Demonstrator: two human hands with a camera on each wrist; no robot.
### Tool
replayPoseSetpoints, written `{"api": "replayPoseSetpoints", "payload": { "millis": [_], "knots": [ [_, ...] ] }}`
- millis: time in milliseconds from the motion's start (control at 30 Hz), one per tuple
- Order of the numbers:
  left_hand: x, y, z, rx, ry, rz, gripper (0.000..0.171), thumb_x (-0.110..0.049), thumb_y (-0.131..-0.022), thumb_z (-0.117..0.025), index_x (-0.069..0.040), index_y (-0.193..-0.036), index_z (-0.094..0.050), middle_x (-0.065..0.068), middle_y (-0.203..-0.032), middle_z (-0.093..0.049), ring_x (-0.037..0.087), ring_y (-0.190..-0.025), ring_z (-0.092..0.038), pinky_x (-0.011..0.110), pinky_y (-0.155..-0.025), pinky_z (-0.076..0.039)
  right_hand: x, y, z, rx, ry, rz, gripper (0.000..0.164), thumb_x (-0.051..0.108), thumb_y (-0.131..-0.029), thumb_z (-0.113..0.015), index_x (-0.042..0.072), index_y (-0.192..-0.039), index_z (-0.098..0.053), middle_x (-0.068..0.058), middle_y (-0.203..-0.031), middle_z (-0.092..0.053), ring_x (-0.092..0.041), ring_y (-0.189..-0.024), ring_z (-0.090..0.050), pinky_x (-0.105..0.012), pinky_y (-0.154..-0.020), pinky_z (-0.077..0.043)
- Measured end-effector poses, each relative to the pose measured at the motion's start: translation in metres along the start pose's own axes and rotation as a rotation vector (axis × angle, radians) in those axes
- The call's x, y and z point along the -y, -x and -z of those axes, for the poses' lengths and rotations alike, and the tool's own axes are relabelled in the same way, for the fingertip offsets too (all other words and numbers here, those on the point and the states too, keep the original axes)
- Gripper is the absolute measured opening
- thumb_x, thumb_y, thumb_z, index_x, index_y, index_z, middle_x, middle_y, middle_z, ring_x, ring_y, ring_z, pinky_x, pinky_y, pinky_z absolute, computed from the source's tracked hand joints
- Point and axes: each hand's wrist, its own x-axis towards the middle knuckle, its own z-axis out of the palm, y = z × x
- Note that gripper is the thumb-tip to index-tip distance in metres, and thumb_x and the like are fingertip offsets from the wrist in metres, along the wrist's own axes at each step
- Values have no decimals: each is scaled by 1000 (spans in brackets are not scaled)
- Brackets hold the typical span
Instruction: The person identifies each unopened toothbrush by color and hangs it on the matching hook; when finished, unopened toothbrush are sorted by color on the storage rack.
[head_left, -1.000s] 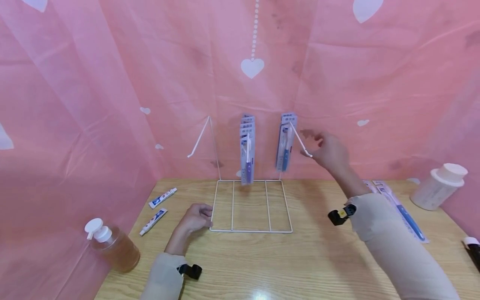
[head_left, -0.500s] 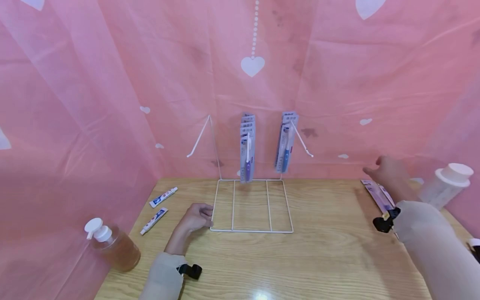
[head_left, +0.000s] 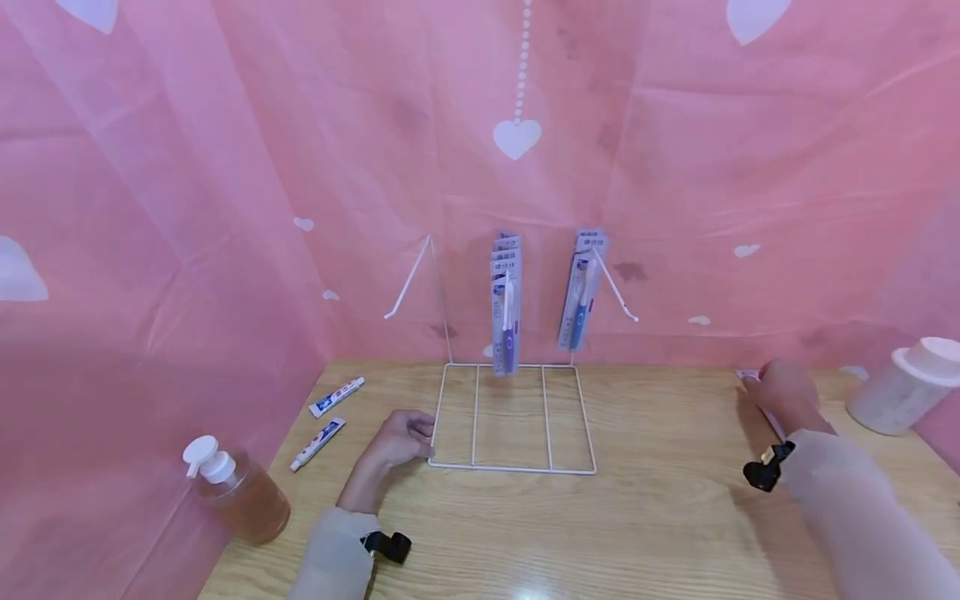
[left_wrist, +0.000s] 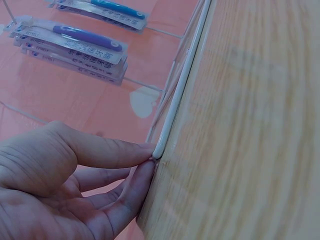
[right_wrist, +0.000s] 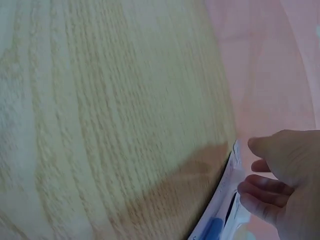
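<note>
A white wire display rack (head_left: 512, 469) stands on the table. My left hand (head_left: 397, 439) pinches its front left corner between thumb and fingers, plain in the left wrist view on the white wire (left_wrist: 182, 82). From the middle hook hang several purple packaged toothbrushes (head_left: 505, 321); blue packaged toothbrushes (head_left: 580, 304) hang from the right hook. The left hook (head_left: 408, 275) carries nothing. My right hand (head_left: 787, 396) is over packaged toothbrushes (right_wrist: 220, 205) lying at the back right. Its thumb and fingers are apart beside their top end, and it partly hides them in the head view.
Two small toothpaste tubes (head_left: 336, 397) lie left of the rack. A pump bottle (head_left: 243, 500) with amber liquid stands at the front left. At the far right is a white capped bottle (head_left: 903, 387). A pink curtain (head_left: 675, 167) closes off the back and sides.
My right hand has moved right and down from beside the right hook to the packs on the table. The left hand keeps its hold on the rack corner. The head view has shifted slightly.
</note>
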Motion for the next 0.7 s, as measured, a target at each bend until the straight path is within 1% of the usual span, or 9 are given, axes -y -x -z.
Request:
{"api": "replayPoseSetpoints", "payload": {
  "millis": [100,200,267,333,433,500,600,700],
  "knots": [
    [1,-1,1,4,8,-6,50,20,-64,-74,13,-113,-64,14,-91,-61,21,-78,-62,32,-72,-54,1,2,-1,-32,-21,8,38,17,-90,-51,14,-55,-35,5,-53,-29,-18,-47,-35,-32,-45,-28],
    [1,-2,2,12,10,-9,51,20,-64,-74,14,-114,-63,14,-91,-61,20,-78,-62,31,-72,-54,0,5,-2,-67,-21,24,35,12,-85,-51,14,-54,-34,5,-54,-28,-18,-47,-35,-32,-44,-28],
    [1,-2,2,16,14,-9,52,20,-64,-74,14,-114,-63,15,-92,-61,21,-78,-62,31,-72,-54,-1,7,-3,-60,-22,8,35,12,-85,-51,14,-54,-35,4,-53,-29,-19,-47,-36,-32,-44,-28],
    [0,-3,2,12,14,-5,52,20,-64,-74,14,-114,-63,14,-91,-61,21,-78,-62,30,-72,-54,-2,7,-4,-48,-21,-15,35,13,-87,-52,12,-55,-38,3,-53,-33,-20,-48,-38,-32,-45,-29],
    [0,-2,3,3,8,-3,52,20,-63,-74,14,-114,-64,14,-90,-61,20,-77,-61,30,-71,-53,-2,5,-3,-30,-11,-39,32,16,-89,-53,8,-59,-47,-2,-56,-42,-24,-53,-43,-34,-46,-33],
    [-1,-2,3,1,4,0,52,20,-63,-74,13,-114,-64,13,-90,-61,20,-77,-61,30,-71,-53,-3,4,-2,-42,-12,-46,29,17,-89,-55,5,-63,-51,-5,-59,-48,-26,-55,-46,-35,-46,-35],
    [-1,-2,3,7,8,6,52,20,-64,-74,13,-114,-64,13,-91,-61,20,-77,-61,31,-72,-53,-4,3,-2,-47,-16,-59,24,15,-86,-56,2,-66,-51,-10,-62,-52,-29,-57,-49,-37,-46,-37],
    [0,-2,2,10,6,5,52,19,-64,-75,13,-114,-64,14,-91,-61,20,-78,-61,32,-72,-53,-7,1,-3,-35,3,-74,21,11,-82,-55,2,-64,-49,-12,-63,-52,-31,-58,-50,-39,-45,-39]
  ]
}}
